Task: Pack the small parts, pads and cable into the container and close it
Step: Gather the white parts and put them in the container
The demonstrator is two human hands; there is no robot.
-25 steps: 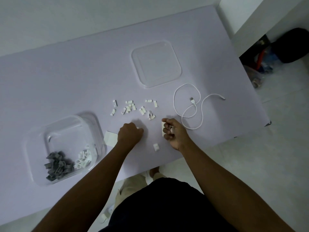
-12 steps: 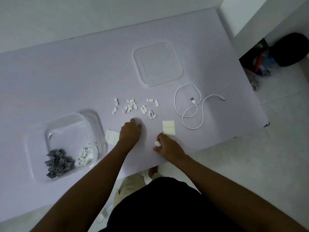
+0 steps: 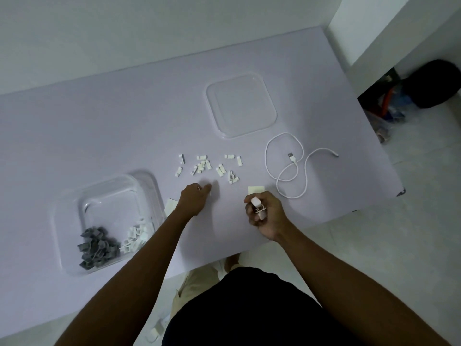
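The clear square container (image 3: 147,186) stands at the left with grey parts (image 3: 96,247) and white parts (image 3: 134,237) inside. Its clear lid (image 3: 240,108) lies at the table's far middle. Several loose white clips (image 3: 207,166) are scattered in front of the lid. A white cable (image 3: 287,158) lies looped at the right. My left hand (image 3: 193,199) rests curled on the table just below the clips; whether it holds anything is hidden. My right hand (image 3: 263,213) grips several white clips, palm up. One pale pad (image 3: 255,189) lies just beyond that hand, another pad (image 3: 170,205) beside my left wrist.
The table's (image 3: 99,136) right and near edges are close to my right hand. A dark bag (image 3: 434,83) and clutter sit on the floor at the far right. A white wall runs behind the table.
My right hand picked a white clip off the table near the front edge and turned palm up with the clips in it. My left hand stayed put.
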